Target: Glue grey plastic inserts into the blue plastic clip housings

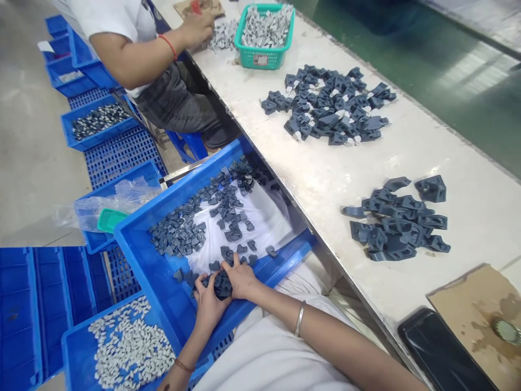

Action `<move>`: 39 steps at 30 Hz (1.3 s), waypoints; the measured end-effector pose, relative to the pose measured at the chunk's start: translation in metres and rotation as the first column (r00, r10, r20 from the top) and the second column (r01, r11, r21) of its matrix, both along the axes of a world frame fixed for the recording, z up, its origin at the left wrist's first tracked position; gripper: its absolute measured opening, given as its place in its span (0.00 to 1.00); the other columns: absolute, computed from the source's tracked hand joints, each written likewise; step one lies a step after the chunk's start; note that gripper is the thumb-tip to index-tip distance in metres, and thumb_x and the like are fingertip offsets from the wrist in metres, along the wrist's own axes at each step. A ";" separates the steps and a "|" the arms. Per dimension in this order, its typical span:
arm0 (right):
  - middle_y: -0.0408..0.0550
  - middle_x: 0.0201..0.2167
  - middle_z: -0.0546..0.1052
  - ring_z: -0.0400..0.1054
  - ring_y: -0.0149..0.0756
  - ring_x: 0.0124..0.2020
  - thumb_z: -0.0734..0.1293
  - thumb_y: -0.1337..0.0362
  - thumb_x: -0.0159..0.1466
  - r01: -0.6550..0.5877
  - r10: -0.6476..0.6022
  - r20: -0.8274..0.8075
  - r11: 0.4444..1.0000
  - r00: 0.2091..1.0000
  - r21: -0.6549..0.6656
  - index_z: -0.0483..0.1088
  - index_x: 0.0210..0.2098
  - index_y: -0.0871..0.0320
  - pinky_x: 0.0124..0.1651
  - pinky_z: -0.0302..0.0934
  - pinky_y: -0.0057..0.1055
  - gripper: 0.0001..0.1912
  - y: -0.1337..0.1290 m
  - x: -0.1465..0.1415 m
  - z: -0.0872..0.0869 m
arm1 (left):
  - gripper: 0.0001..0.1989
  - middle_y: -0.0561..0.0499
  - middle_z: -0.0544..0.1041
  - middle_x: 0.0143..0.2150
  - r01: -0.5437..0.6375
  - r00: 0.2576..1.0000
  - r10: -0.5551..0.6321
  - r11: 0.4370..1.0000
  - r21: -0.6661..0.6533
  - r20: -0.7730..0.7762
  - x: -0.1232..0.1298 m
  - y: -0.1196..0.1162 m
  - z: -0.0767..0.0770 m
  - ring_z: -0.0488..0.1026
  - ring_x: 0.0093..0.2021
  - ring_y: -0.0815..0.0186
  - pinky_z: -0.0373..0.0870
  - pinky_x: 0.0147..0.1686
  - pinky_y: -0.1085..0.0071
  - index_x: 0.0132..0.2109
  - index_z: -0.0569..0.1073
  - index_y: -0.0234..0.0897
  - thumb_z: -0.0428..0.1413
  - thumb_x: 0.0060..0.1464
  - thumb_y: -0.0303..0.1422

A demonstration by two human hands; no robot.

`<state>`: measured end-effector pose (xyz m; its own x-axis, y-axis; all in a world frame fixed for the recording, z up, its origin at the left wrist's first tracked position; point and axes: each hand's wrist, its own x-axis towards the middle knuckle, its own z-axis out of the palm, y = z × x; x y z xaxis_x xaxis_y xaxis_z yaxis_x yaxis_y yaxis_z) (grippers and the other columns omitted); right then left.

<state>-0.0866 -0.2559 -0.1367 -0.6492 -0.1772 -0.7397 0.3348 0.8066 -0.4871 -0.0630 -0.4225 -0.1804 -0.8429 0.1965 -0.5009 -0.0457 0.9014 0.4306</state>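
White shirt [268, 355]; left hand [210, 303], right hand [241, 279] cupping dark parts [222, 284] in blue bin [147, 267] beside pale worktable [303, 171]; grey floor [28, 163].

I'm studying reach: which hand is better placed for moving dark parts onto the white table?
Probably the right hand: both cup dark parts, but it sits nearer the white table than the left hand.

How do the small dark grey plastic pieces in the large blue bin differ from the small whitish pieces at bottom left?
The dark pieces lie partly on a white sheet; no sheet shows under the whitish pieces. The left hand and right hand cup some dark pieces; neither touches the whitish pieces. Both kinds are loose and numerous.
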 end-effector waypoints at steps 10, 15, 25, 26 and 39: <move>0.54 0.60 0.60 0.77 0.44 0.44 0.81 0.64 0.45 0.114 -0.091 0.090 0.946 0.992 -0.303 0.61 0.61 0.48 0.52 0.69 0.40 0.48 0.024 0.009 -0.016 | 0.31 0.42 0.65 0.58 -0.184 0.983 0.181 0.930 0.317 0.039 0.005 -0.004 0.004 0.68 0.64 0.42 0.63 0.67 0.42 0.54 0.73 0.39 0.66 0.41 0.41; 0.44 0.49 0.61 0.71 0.36 0.41 0.78 0.65 0.47 0.150 -0.113 0.109 0.877 0.988 -0.456 0.60 0.62 0.44 0.48 0.68 0.33 0.46 0.014 0.012 -0.020 | 0.34 0.43 0.73 0.55 -0.249 0.968 0.208 0.845 0.473 0.139 0.004 -0.006 0.011 0.73 0.60 0.46 0.71 0.61 0.48 0.53 0.66 0.41 0.66 0.40 0.45; 0.41 0.43 0.59 0.66 0.34 0.34 0.73 0.63 0.51 0.232 -0.276 0.005 0.798 0.961 -0.556 0.63 0.55 0.46 0.47 0.67 0.35 0.33 0.003 0.008 0.016 | 0.32 0.37 0.66 0.62 -0.270 0.963 0.236 0.829 0.489 0.132 -0.005 -0.007 0.042 0.66 0.68 0.40 0.68 0.64 0.42 0.53 0.62 0.42 0.64 0.45 0.47; 0.41 0.44 0.59 0.66 0.34 0.35 0.73 0.63 0.52 0.233 -0.299 -0.023 0.786 0.954 -0.572 0.63 0.55 0.46 0.46 0.67 0.35 0.32 0.006 0.005 0.024 | 0.31 0.37 0.64 0.64 -0.253 0.967 0.224 0.835 0.489 0.117 -0.011 -0.007 0.050 0.64 0.69 0.39 0.67 0.65 0.41 0.53 0.62 0.43 0.64 0.45 0.46; 0.46 0.51 0.66 0.67 0.43 0.52 0.65 0.70 0.52 0.399 -0.836 -0.358 0.522 0.417 -0.754 0.63 0.53 0.50 0.56 0.64 0.40 0.29 0.110 0.023 0.154 | 0.17 0.40 0.61 0.65 0.582 0.813 -0.481 0.690 0.429 -0.329 -0.099 0.134 0.206 0.64 0.69 0.44 0.74 0.61 0.46 0.51 0.63 0.45 0.58 0.57 0.37</move>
